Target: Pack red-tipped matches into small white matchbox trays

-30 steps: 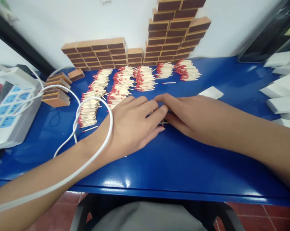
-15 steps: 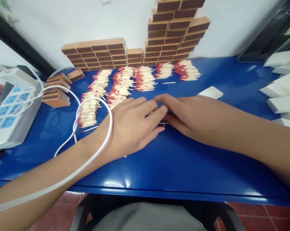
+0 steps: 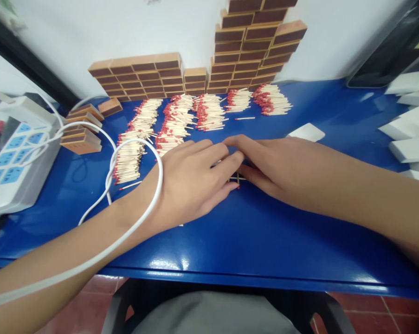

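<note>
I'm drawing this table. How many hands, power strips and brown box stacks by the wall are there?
Hands: 2 (left hand, right hand)
Power strip: 1
Brown box stacks by the wall: 3
Total: 6

Bare blue table (image 3: 251, 241) near; match piles (image 3: 174, 120) and matchbox stacks (image 3: 244, 60) block beyond

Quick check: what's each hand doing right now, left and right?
Left hand: flat, fingers curled over a small bunch of red-tipped wooden matchsticks on the blue table; grip cannot be told.
Right hand: same, fingertips meeting the left's.
</note>
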The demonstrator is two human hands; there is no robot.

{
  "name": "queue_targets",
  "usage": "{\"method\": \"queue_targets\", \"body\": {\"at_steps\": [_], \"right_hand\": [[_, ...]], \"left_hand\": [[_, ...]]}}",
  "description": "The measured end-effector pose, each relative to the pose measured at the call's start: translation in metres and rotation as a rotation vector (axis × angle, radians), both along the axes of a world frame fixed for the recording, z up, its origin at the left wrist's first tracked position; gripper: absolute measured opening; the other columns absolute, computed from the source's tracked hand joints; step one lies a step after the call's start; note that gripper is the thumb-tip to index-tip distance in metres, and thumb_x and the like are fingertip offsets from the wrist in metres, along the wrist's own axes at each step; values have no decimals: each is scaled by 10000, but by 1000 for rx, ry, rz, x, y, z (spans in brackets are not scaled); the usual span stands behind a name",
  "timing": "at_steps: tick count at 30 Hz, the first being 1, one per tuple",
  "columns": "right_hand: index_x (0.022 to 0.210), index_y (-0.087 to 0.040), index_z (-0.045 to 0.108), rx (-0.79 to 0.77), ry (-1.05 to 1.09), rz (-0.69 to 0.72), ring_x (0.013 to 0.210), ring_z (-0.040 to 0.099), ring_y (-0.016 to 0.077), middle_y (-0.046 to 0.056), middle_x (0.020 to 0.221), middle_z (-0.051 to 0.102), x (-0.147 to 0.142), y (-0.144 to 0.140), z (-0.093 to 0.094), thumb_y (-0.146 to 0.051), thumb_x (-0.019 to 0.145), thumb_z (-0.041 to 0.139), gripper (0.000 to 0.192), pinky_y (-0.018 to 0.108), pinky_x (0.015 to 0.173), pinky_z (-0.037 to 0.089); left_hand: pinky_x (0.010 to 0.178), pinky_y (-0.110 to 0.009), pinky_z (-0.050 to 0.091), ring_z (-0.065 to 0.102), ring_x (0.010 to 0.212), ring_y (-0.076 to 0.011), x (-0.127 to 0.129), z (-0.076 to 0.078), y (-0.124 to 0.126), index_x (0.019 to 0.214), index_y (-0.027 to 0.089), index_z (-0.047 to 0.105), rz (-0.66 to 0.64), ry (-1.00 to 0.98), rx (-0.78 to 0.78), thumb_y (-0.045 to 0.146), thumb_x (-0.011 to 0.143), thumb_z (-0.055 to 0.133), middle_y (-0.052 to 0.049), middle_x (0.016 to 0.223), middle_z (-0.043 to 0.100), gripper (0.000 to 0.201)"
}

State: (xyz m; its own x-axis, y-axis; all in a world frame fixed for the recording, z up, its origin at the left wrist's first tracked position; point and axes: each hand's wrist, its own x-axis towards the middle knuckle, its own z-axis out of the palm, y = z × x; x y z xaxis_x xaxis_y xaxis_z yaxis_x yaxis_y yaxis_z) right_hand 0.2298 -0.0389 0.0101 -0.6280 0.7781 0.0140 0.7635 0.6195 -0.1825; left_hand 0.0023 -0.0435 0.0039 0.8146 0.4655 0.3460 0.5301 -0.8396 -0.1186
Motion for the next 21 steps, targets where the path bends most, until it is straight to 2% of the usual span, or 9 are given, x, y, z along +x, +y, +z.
{"method": "queue_targets", "body": {"at_steps": [16,21], "right_hand": [[1399,-237,536,-4,62,12,656,651,271,90,947,775,8,0,-5,-380,1080,430,366,350,593,348],[1355,-254,558,9,46,-7,612,635,260,62,850,732,8,-1,-3,-412,1069,433,350,349,582,339]], "left_hand": [[873,-398,544,710,1056,-280,0,8,-3,1353,149,602,24,86,-90,290,1057,560,-129,1196,702,331],[900,-406,540,701,1052,-288,1,13,-7,1417,155,548,43,136,-136,278,1037,568,-132,1200,697,399]]}}
